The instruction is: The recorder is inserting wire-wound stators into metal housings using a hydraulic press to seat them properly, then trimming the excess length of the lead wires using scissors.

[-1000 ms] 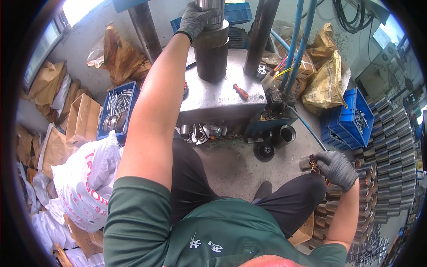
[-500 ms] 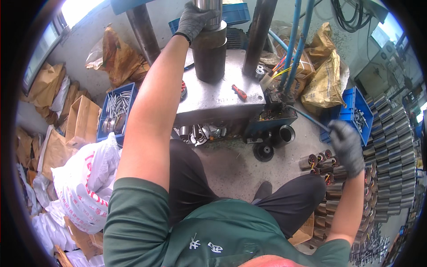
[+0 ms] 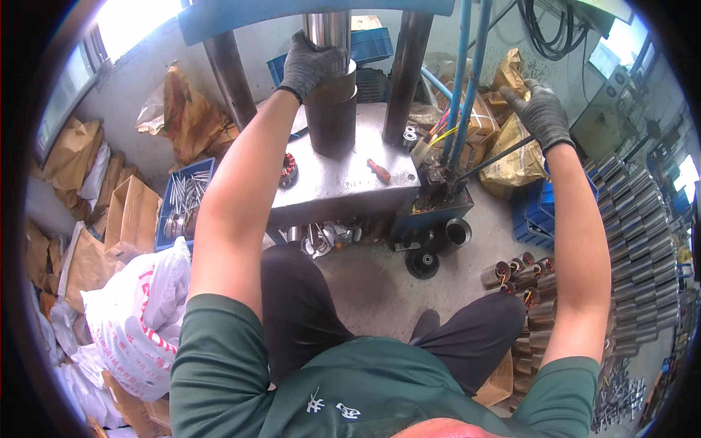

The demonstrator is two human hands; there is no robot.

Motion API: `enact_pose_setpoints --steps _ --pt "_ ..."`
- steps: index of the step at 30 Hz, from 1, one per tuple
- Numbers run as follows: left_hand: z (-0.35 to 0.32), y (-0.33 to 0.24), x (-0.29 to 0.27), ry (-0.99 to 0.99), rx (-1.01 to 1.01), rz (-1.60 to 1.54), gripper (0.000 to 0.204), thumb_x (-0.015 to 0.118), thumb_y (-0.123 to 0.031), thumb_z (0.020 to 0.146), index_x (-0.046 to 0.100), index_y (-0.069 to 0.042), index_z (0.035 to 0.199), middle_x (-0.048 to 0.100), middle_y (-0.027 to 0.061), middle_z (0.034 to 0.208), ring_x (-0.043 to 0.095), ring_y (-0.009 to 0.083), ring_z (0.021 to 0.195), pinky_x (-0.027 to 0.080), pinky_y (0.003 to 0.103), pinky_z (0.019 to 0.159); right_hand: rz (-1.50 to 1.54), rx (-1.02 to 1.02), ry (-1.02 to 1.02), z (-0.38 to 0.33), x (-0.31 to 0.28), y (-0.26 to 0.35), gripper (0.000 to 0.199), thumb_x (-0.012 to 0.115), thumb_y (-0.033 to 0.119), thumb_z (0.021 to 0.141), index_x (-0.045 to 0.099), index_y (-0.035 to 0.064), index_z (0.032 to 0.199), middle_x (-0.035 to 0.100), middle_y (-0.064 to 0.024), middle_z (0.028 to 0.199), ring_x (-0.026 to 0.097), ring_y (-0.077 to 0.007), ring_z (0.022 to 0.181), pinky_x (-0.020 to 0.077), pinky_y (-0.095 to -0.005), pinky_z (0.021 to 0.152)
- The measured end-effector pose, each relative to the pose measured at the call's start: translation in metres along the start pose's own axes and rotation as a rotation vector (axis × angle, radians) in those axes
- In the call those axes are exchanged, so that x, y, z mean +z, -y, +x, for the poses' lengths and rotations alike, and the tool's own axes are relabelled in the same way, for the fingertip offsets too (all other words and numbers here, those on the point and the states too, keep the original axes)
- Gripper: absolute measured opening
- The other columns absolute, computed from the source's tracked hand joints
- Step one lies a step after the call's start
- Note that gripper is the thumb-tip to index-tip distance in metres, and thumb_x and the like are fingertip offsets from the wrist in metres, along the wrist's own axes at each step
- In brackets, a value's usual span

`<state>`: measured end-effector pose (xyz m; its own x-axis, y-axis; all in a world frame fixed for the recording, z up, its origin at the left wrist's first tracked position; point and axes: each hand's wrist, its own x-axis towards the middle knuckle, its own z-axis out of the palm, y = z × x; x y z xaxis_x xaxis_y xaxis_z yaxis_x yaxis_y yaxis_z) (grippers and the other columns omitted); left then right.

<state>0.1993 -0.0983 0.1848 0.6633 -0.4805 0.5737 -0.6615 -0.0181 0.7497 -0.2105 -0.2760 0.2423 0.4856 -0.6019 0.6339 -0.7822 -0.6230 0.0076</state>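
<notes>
My left hand (image 3: 310, 67), in a grey glove, wraps round the side of a metal cylinder (image 3: 337, 87) where it meets the shiny press ram (image 3: 327, 31). The cylinder rests on a darker, thick metal cylinder (image 3: 332, 128) standing upright on the press table (image 3: 292, 198). My right hand (image 3: 539, 115), also gloved, is raised at the right with its fingers apart. Beside its palm is the end of a dark lever (image 3: 498, 157); I cannot tell whether they touch. A red-handled screwdriver (image 3: 378, 171) and a stator with red windings (image 3: 288, 169) lie on the table.
Dark press columns (image 3: 232, 77) and blue pipes (image 3: 467, 87) flank the work. Blue crates (image 3: 537, 212) stand at right, beside stacked metal cylinders (image 3: 635, 255). A blue bin of metal shafts (image 3: 186, 201) and a white sack (image 3: 135, 321) are at left.
My right hand has risen from the lowered lever and its fingers have spread. The lever has swung up. The press ram appears lower, and my left hand stays on the cylinder.
</notes>
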Motion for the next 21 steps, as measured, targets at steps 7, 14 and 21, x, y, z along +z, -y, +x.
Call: enact_pose_setpoints --steps 7,14,21 --pt "-0.088 -0.036 -0.009 -0.132 0.120 -0.211 0.073 0.086 -0.023 0.073 0.046 0.001 0.129 0.065 0.0150 0.110 0.068 0.0255 0.099 0.056 0.035 0.088 0.154 0.168 0.157 0.002 -0.012 0.000 0.074 0.049 0.070 0.095 0.071 0.0036 0.120 0.071 -0.0277 0.108 0.067 -0.0400 0.110 0.0494 -0.0465 0.096" --pt "-0.211 -0.007 0.006 -0.047 -0.318 -1.295 0.059 0.075 -0.017 0.089 0.046 -0.002 0.137 0.061 0.0091 0.120 0.065 0.0212 0.108 0.058 0.039 0.094 0.135 0.069 0.111 -0.039 -0.012 -0.016 0.061 0.060 0.058 0.092 0.069 0.0036 0.119 0.072 -0.0233 0.107 0.070 -0.0376 0.104 0.0541 -0.0452 0.089" --pt "-0.234 0.016 0.016 0.053 -0.655 -1.392 0.051 0.074 -0.022 0.092 0.046 -0.005 0.131 0.060 0.0119 0.119 0.065 0.0262 0.111 0.060 0.042 0.096 0.077 -0.387 0.218 -0.178 -0.050 -0.023 0.030 0.073 0.025 0.086 0.069 0.0045 0.107 0.072 -0.0147 0.098 0.069 -0.0349 0.089 0.0551 -0.0429 0.084"
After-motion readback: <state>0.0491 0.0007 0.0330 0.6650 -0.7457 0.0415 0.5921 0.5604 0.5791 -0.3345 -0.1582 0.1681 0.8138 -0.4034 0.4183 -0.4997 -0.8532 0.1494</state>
